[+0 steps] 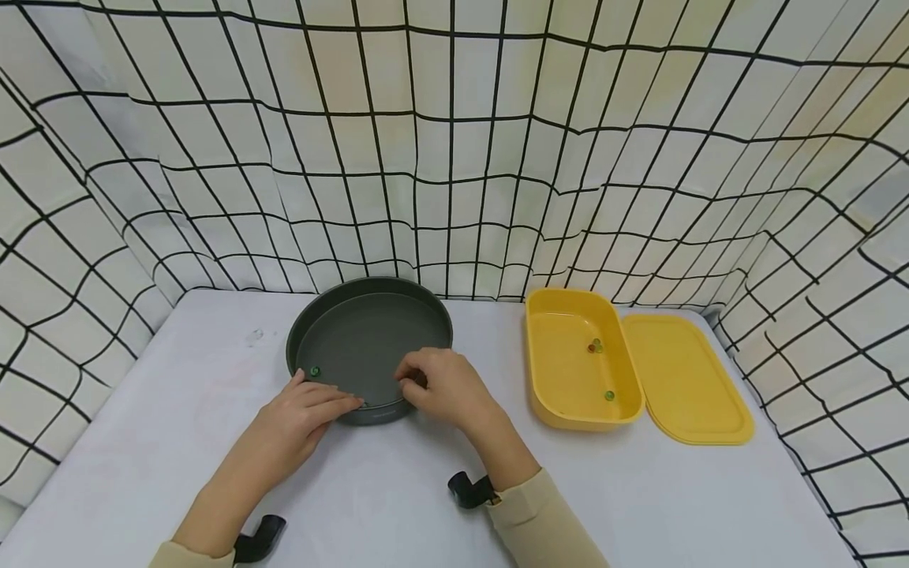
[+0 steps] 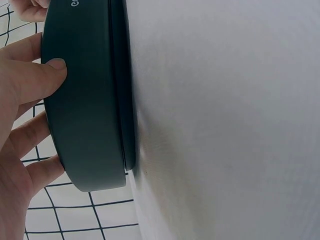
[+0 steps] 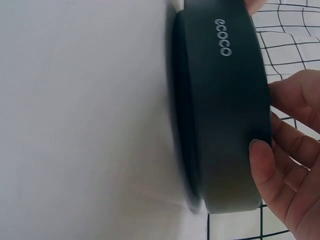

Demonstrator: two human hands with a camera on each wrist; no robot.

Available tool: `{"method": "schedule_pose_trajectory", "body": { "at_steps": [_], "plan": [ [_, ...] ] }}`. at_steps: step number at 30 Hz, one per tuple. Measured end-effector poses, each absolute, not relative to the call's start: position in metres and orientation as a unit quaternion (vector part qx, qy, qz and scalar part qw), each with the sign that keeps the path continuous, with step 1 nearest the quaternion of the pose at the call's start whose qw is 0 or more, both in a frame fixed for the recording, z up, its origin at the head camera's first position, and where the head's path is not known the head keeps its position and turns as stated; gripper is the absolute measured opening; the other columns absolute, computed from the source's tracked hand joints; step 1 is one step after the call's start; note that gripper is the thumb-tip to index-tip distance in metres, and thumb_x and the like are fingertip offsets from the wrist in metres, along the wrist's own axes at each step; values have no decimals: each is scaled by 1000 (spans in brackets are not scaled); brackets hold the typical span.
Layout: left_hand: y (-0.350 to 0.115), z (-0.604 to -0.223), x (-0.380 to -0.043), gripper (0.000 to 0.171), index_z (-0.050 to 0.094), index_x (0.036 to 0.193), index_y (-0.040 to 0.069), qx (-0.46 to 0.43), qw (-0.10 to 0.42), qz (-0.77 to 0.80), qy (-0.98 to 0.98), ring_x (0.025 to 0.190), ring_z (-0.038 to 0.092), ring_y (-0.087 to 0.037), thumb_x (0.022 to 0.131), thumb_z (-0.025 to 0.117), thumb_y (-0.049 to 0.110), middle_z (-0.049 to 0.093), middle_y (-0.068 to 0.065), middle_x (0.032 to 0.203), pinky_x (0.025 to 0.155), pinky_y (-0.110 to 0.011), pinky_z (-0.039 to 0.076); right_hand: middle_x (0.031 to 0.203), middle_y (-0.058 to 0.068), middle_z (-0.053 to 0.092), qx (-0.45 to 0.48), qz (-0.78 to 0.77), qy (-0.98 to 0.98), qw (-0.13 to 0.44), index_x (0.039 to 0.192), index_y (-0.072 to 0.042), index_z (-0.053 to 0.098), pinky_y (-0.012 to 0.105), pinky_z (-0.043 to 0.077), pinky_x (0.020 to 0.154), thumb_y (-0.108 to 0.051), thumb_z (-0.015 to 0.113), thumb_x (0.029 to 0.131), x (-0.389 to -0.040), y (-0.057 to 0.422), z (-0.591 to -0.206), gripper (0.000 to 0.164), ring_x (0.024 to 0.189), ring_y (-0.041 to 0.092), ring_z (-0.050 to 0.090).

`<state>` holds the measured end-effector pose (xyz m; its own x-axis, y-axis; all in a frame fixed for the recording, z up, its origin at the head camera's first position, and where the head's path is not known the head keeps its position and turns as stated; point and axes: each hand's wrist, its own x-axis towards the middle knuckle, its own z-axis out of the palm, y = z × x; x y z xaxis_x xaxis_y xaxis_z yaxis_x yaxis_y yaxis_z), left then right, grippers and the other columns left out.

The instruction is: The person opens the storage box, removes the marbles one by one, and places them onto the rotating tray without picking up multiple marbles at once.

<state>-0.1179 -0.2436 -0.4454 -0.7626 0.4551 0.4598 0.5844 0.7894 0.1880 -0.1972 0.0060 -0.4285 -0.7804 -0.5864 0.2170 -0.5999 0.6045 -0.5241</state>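
Basically, main risk rn is a spill: the dark green, round, plastic-looking dish sits on the white tabletop, and if too much weight goes on its near rim, the far side could prob. lift & the small, round, green bead inside could roll. L hand has fingers spread over the near-left rim w/ thumb pressed to the outer wall, so it grips the dish; R hand bends thumb + index toward each other at the near-right rim, but can't tell if they pinch anything. A poor pinch on something that tiny could also send it skidding, esp. w/ L fingers close enough to knock it. As for views: only the head cam shows the dish's inside, plus the yellow, rectangular, plastic tub w/ a few tiny beads in it & the flat yellow lid beside it. Wrist cams show what head cam misses: L thumb on the wall, an R fingertip on the wall, & pale "ecoco" lettering, whole in R cam, only partly in L.
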Motion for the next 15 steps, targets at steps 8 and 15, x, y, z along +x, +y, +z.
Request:
{"method": "schedule_pose_trajectory", "body": {
  "at_steps": [8, 15],
  "plan": [
    [-243, -447, -118, 46, 77, 109, 21, -280, 200, -162, -925, 105, 68, -21, 73, 81, -6, 74, 4, 107, 102, -70, 42, 90, -12, 68, 328, 332, -884, 21, 99, -16, 75, 16, 52, 72, -15, 66, 91, -196, 18, -414, 12, 80, 2, 59],
    [-244, -448, -119, 46, 77, 109, 21, -288, 207, -164, -920, 105, 68, -21, 73, 81, -7, 74, 4, 107, 102, -70, 43, 94, -10, 70, 331, 339, -879, 52, 99, -16, 73, 20, 56, 75, -13, 65, 93, -193, 45, -400, 10, 84, 4, 61]
  ]
}}
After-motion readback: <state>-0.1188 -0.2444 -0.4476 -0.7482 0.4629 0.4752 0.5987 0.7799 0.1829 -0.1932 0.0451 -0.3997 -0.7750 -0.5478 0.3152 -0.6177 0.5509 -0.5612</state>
